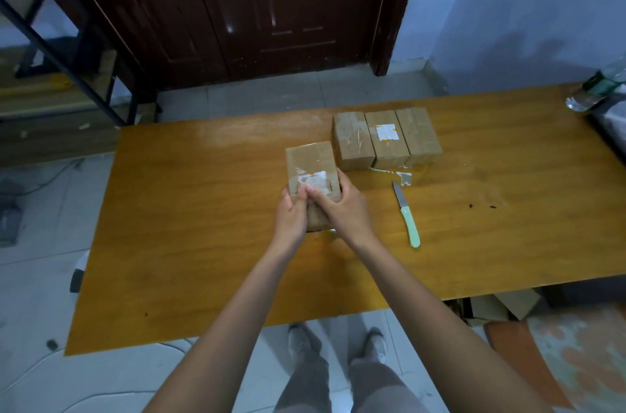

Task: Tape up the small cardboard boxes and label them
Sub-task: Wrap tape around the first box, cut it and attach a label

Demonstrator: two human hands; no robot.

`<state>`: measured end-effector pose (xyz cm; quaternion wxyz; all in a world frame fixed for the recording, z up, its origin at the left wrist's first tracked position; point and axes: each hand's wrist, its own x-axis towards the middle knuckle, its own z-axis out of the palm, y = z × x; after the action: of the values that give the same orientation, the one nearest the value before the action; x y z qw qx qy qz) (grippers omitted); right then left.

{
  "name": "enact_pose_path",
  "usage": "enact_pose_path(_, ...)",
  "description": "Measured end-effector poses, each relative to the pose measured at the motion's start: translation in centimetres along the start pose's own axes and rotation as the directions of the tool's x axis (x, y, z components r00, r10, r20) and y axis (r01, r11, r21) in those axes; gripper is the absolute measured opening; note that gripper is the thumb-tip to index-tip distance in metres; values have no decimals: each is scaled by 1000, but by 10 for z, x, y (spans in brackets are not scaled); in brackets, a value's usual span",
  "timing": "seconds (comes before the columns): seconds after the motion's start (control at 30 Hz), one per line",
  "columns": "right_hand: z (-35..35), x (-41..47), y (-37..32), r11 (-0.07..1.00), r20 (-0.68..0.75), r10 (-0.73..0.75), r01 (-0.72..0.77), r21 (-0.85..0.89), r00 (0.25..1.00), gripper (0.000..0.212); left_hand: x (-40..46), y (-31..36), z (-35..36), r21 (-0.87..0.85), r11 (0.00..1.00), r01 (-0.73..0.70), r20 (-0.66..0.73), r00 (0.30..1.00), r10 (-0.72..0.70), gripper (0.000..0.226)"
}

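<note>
- a small brown cardboard box (310, 162) with a white label under clear tape is sitting near the middle of the orange wooden table (189, 209), its near end tilted up in both hands
- the left hand (291, 214) is gripping the box's near left corner, fingers curled round it
- the right hand (338, 209) is holding the near right side, thumb lying over the label
- three more taped brown cardboard boxes (386, 138) are standing touching in a row just behind, the middle one carrying a white label
- a knife with a pale green handle (408, 216) is lying on the table right of the hands, near a scrap of clear tape (403, 175)
</note>
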<state>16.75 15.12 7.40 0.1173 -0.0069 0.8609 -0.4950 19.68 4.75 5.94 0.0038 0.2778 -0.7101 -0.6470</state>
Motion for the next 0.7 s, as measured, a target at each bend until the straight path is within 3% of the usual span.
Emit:
enact_pose_path(0.13, 4, 1, 5, 992, -29, -68, 65, -106, 997, 64, -1, -4, -4, 102, 987, -128, -30, 991, 131, 40)
enact_pose_path(0.27, 8, -6, 9, 995, -93, -68, 60, -84, 993, 50, -5, -5, -2, 135, 983, -127, -28, 991, 132, 37)
enact_pose_path(0.33, 7, -6, 12, 996, -85, -57, 51, -76, 995, 46, 0, -8, -2, 98, 994, -49, -31, 998, 53, 34)
enact_pose_path(0.4, 5, -6, 13, 997, -43, -20, 17, -80, 999, 48, 4, -6, -5, -17, 990, 137, -8, 990, -137, 32)
enact_pose_path(0.47, 5, -6, 12, 997, 14, 37, -36, -69, 999, 49, 7, -4, -6, -38, 974, 222, -19, 975, -223, 40)
enact_pose_path(0.6, 7, -3, 2, 981, 11, 193, -193, 33, 981, 65, 3, -4, -1, 151, 986, 76, -111, 992, -59, 41)
enact_pose_path(0.7, 8, 1, 3, 986, -52, 164, -165, -11, 985, 64, 0, -8, 2, 154, 988, -4, -117, 993, 22, 33)
